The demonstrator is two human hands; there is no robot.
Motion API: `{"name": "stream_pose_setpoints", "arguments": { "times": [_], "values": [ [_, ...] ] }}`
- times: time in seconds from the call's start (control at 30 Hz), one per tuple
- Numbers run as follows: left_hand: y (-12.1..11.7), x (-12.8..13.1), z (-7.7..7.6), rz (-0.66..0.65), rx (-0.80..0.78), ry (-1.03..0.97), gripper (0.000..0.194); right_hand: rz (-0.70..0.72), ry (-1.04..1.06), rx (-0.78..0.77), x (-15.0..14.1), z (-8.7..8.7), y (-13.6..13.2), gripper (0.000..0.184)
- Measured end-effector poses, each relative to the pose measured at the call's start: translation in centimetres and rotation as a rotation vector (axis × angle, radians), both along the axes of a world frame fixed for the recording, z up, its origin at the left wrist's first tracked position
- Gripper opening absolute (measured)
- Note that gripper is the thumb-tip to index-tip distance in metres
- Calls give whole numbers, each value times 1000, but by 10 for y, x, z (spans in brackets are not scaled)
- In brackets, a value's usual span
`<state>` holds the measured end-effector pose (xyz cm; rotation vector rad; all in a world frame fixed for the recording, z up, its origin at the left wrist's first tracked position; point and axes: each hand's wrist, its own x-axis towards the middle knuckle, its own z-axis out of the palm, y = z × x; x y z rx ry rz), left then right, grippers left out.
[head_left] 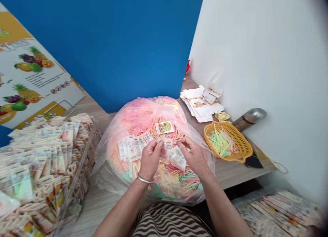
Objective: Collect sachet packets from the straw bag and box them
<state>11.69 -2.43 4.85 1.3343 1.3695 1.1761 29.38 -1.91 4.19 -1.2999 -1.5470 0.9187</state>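
My left hand [151, 159] pinches the top corner of a small clear sachet [166, 148], which shows pinkish sticks inside. To the right of it, my right hand [194, 157] has thumb and forefinger closed beside the sachet's edge; what is between them is too small to make out. Below both hands lies a large transparent bag [133, 110] full of thin coloured sticks [189, 179]. On the sticks rest a row of clear sachets [133, 147], a printed sachet [165, 127] and another white-backed sachet [178, 157] under my right fingers.
At left, a clear box [77, 175] is heaped with filled sachets. A yellow basket [244, 146] of sticks sits at right, near flattened cartons [201, 102] and a metal cylinder [253, 115]. More sachets [282, 209] lie lower right. A blue panel [115, 49] stands behind.
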Motion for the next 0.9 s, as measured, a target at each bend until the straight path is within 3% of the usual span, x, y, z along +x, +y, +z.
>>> {"name": "stream_pose_setpoints", "arguments": {
  "times": [0.07, 0.17, 0.23, 0.33, 0.47, 0.6, 0.7, 0.9],
  "values": [
    [-8, -28, 3, 178, 39, 57, 27, 38, -31, -33, -11, -10, 5, 19],
    [-17, -73, -7, 445, 91, 110, 26, 168, -80, -115, -36, -23, 19, 24],
    [-18, -97, -19, 535, 99, 47, 32, 190, -164, -134, -59, -29, 32, 27],
    [-11, -118, -36, 562, 60, -11, 36, 161, -393, -165, -94, -35, 51, 27],
    [2, -124, -50, 591, -15, 229, 34, 99, -639, -159, -125, -41, 69, 30],
    [6, -121, -60, 633, 84, 527, 40, 105, -646, -141, -135, -48, 70, 38],
    [3, -117, -65, 636, 115, 603, 54, 87, -662, -106, -140, -47, 63, 43],
    [1, -110, -64, 576, 168, 682, 49, 113, -624, -137, -153, -29, 45, 38]
  ]
}}
